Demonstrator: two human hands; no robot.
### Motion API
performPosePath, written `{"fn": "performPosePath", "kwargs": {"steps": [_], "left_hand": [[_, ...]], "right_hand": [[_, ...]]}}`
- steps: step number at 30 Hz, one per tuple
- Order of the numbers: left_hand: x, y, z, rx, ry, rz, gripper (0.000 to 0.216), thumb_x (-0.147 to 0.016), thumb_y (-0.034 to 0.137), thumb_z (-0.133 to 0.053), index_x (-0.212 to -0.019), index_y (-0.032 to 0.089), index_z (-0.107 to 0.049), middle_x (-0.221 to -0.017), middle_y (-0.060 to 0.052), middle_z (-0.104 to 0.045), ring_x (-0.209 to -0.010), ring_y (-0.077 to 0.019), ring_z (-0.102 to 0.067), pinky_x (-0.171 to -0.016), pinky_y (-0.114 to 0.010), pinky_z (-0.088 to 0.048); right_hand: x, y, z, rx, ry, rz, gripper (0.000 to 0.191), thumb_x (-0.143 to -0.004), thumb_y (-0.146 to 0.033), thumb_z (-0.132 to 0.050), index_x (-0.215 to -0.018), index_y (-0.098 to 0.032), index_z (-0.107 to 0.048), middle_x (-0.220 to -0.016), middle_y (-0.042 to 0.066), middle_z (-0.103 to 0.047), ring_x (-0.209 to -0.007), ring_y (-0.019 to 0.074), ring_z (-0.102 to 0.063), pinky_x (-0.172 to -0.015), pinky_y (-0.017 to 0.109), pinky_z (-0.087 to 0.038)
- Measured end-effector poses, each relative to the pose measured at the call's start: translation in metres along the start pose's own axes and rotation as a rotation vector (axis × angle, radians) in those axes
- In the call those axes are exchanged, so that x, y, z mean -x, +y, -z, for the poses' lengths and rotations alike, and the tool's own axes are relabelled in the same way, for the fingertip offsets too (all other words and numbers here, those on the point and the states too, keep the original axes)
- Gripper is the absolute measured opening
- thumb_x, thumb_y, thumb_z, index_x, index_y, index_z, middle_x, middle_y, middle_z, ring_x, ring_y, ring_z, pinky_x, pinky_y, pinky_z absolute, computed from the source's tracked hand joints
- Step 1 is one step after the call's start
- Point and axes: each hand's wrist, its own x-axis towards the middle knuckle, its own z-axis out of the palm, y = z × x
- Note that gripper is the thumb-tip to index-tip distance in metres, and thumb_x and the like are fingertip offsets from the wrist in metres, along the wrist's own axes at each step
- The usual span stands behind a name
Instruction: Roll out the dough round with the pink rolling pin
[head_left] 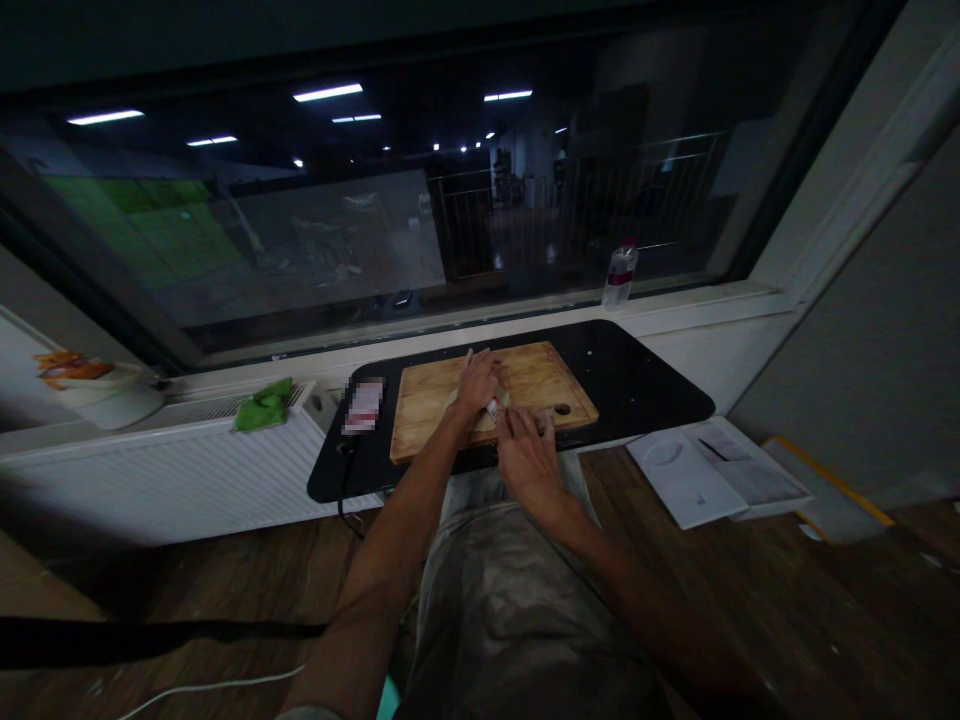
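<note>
A wooden cutting board (427, 400) lies on the black tabletop, with both of my hands over its middle. My left hand (478, 382) rests on a pale, flat, roundish piece (484, 423), its fingers reaching forward. Much of that piece is covered by the hands, and its kind is unclear. Close to the board's front edge, my right hand (527, 448) has bent fingers closed at a small white-and-red object (493, 407). Only one end of this object shows between the hands; the fingers hide the rest.
A blurred-out phone-like item (364, 405) and a black cable (343, 475) are left on the black table (637, 385). A water bottle (619, 275) stands on the sill. A green cloth (264, 404) lies on the radiator (225, 475). Right, an open white box (686, 480) sits low.
</note>
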Motion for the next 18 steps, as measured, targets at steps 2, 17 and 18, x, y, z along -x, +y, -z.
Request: {"fn": "performPosePath", "kwargs": {"steps": [2, 17, 18], "left_hand": [[0.000, 0.005, 0.002, -0.019, -0.029, 0.019, 0.058, -0.096, 0.008, -0.041, -0.144, 0.021, -0.071, -0.160, -0.009, -0.070, -0.157, -0.0225, -0.057, -0.146, -0.051, -0.020], [-0.008, 0.032, 0.009, -0.097, -0.061, 0.131, 0.049, -0.105, 0.014, -0.043, -0.145, 0.021, -0.071, -0.153, -0.009, -0.076, -0.147, -0.0265, -0.062, -0.140, -0.048, -0.027], [-0.008, 0.033, 0.009, -0.101, -0.060, 0.135, 0.048, -0.106, 0.015, -0.043, -0.145, 0.020, -0.071, -0.151, -0.010, -0.076, -0.146, -0.0271, -0.063, -0.139, -0.048, -0.028]], "right_hand": [[-0.002, -0.001, 0.000, -0.002, 0.009, -0.007, 0.066, -0.109, -0.009, -0.039, -0.174, -0.015, -0.049, -0.167, 0.023, -0.062, -0.160, 0.0357, -0.047, -0.135, 0.067, -0.024], [-0.007, 0.027, 0.003, 0.000, 0.074, -0.031, 0.052, -0.116, -0.025, -0.043, -0.164, -0.018, -0.062, -0.153, 0.019, -0.072, -0.151, 0.0351, -0.052, -0.131, 0.057, -0.025], [-0.008, 0.028, 0.003, -0.002, 0.070, -0.039, 0.052, -0.116, -0.025, -0.043, -0.164, -0.019, -0.062, -0.153, 0.019, -0.072, -0.151, 0.0353, -0.052, -0.131, 0.058, -0.025]]}}
